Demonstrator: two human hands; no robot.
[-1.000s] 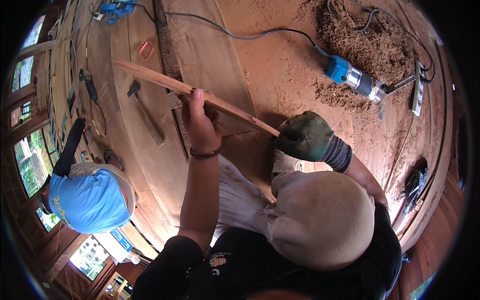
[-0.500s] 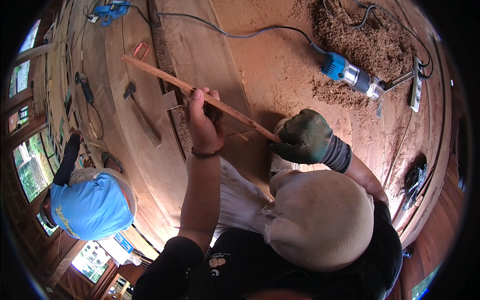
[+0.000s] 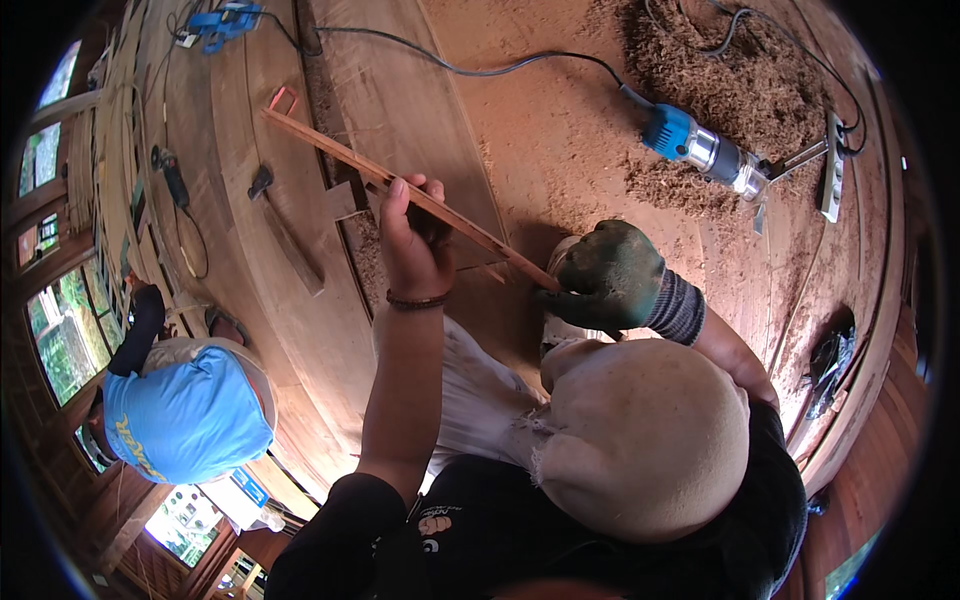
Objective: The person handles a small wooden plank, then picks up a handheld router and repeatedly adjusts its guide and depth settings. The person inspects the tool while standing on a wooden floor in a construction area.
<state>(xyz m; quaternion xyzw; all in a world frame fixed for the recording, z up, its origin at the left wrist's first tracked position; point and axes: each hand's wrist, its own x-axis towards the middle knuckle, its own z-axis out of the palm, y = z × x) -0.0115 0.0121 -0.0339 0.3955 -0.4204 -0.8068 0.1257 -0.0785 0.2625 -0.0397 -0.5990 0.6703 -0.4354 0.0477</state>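
My left hand (image 3: 415, 235), bare, with a beaded bracelet, grips a long, narrow reddish wooden strip (image 3: 335, 147) near its middle. The strip slants from upper left down to my right hand (image 3: 605, 275), which wears a dark green glove and is closed on its lower end. Below my hands is my bent knee (image 3: 640, 430) in pale trousers. On the planks left of the strip lie a hammer-like tool (image 3: 287, 237) with a wooden handle and a small red, loop-shaped object (image 3: 283, 101), partly behind the strip's far end.
A blue-and-silver power tool (image 3: 700, 150) lies beside wood shavings (image 3: 730, 70) and a power strip (image 3: 832, 170), with cords around. A grinder (image 3: 172, 175) and a blue tool (image 3: 225, 25) lie at left. A co-worker (image 3: 185, 410) in blue crouches at lower left among planks.
The strip's far end has moved right and slightly up, so it slants more steeply. My left hand has shifted slightly right. The co-worker's arm and body have shifted a little.
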